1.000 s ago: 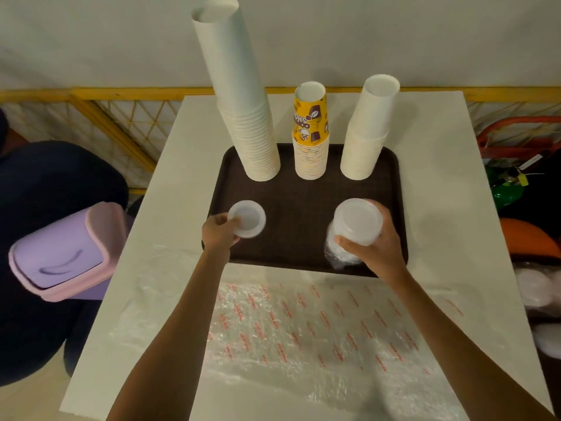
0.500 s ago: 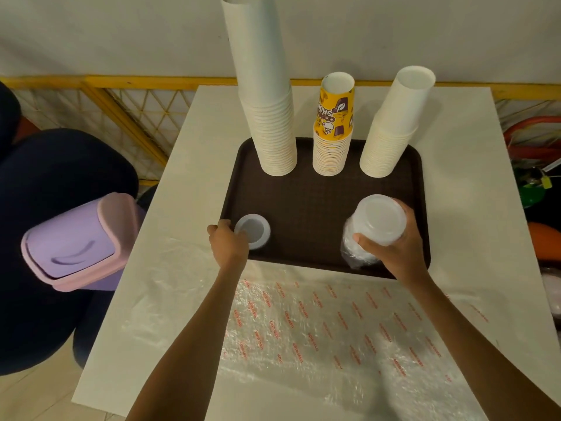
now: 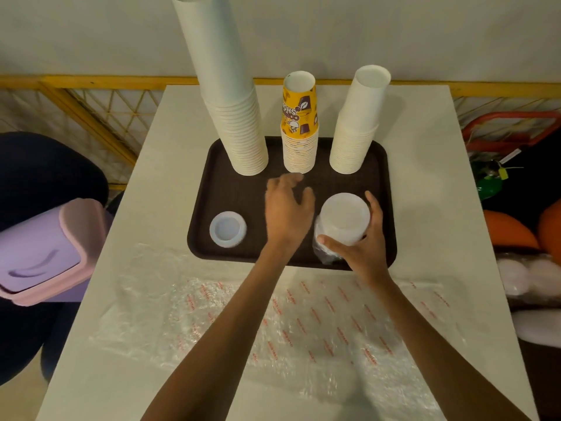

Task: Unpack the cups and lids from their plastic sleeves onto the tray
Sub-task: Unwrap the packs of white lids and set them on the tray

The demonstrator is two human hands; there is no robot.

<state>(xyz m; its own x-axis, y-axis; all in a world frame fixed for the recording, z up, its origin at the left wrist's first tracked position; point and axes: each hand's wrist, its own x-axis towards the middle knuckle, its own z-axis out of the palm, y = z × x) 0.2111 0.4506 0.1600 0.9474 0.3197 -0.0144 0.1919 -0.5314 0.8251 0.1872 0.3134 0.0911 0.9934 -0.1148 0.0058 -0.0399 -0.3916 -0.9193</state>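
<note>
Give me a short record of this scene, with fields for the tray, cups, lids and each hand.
tray: dark brown, on the white table
cup stacks: tall white, yellow printed, shorter white, mouth down along the tray's far edge
small lid: flat on the tray, near left
lid stack: partly in clear plastic, near right
left hand: open above the tray, holds nothing
right hand: grips the lid stack

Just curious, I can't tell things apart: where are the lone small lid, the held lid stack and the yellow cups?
small lid (image 3: 227, 230): head view, its sunken middle.
lid stack (image 3: 344, 217): head view, top lid's flat face.
yellow cups (image 3: 299, 117): head view, top cup's printed side.
</note>
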